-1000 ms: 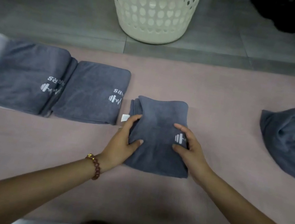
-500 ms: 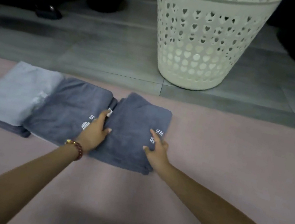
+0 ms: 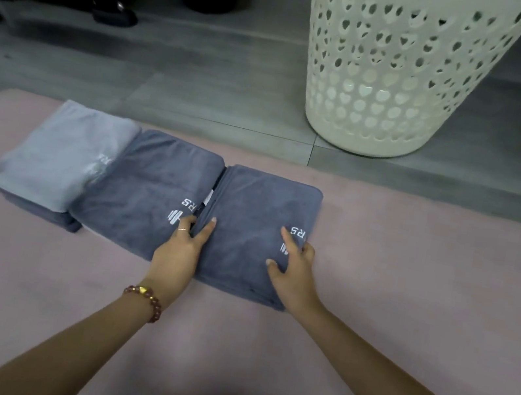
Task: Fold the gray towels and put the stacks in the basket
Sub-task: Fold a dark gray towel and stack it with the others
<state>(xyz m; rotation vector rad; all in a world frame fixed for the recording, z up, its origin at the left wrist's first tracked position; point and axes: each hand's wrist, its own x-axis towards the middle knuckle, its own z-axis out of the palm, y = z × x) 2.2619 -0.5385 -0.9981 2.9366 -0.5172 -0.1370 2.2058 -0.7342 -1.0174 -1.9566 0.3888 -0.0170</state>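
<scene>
Rightmost folded gray towel stack (image 3: pixel 259 217): lay flat close to the far edge of the pink mat (image 3: pixel 409 291), butted against a second folded stack (image 3: pixel 149 192) on its left. Framed by both hands, seemingly to square its sides for lifting: left hand (image 3: pixel 179 252) with straight, parted fingers along the left side, right hand (image 3: pixel 295 272) spread flat over the logo corner. Ran lengthwise from near edge to far edge, far end tipped towards the basket (image 3: pixel 392 81) beyond the mat.

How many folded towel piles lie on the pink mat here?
3. The light-topped pile sits at the left end, the middle pile beside it, and the right pile under the left hand and right hand. Further towels may be hidden inside each pile.
</scene>
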